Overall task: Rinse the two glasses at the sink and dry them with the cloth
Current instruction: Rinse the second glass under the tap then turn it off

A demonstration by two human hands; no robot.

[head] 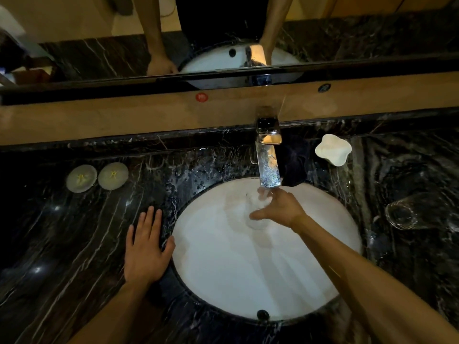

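Note:
Over the white oval sink (223, 264), my right hand (278, 209) grips a clear glass (255, 209) under the chrome tap (268, 167), and water runs into it. The glass is hard to make out against the white basin. A second clear glass (403, 212) lies on its side on the dark marble counter (74, 244), to the right of the sink. My left hand (145, 247) rests flat, fingers straight, on the counter at the sink's left rim. No cloth is in view.
Two round pale covered items (81, 178) (113, 175) sit at the counter's back left. A white lobed soap dish (334, 149) stands right of the tap. A mirror (99, 45) runs along the back wall above a brown ledge (124, 115).

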